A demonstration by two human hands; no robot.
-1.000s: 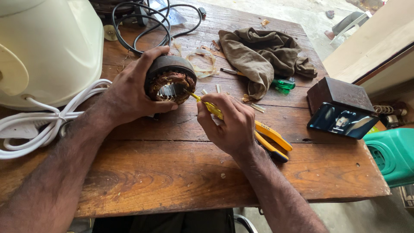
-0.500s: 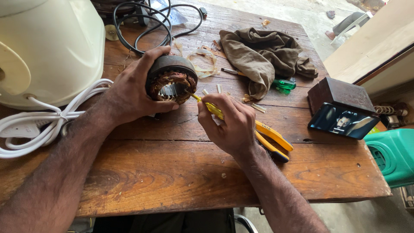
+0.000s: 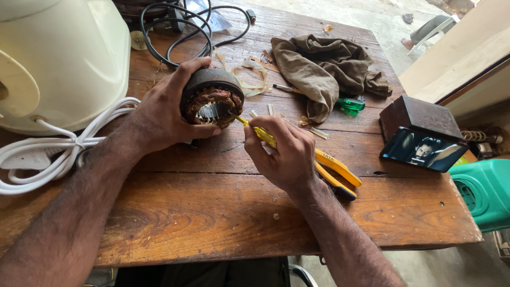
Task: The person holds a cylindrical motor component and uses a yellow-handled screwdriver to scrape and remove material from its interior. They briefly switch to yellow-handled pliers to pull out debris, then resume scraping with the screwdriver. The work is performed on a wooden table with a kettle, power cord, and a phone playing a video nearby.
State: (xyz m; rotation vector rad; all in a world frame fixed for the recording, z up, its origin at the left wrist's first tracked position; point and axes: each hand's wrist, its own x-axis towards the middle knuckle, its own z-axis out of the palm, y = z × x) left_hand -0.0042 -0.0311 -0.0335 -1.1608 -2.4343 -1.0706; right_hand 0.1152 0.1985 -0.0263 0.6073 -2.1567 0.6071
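In the head view, a round motor stator (image 3: 211, 101) is gripped by the left hand (image 3: 164, 114), fingers (image 3: 187, 69) wrapped over its far rim, and is tilted so that its open bore and copper windings face the camera. It is propped at the far middle of the tabletop (image 3: 212, 212). A thin yellow screwdriver (image 3: 257, 132) is pinched in the right hand (image 3: 284, 154), fingers closed on it, its tip set at the windings' right edge. Yellow pliers (image 3: 337, 170) lie just right of that hand. A brown rag (image 3: 324, 69) lies far right, a white cord (image 3: 58, 149) left.
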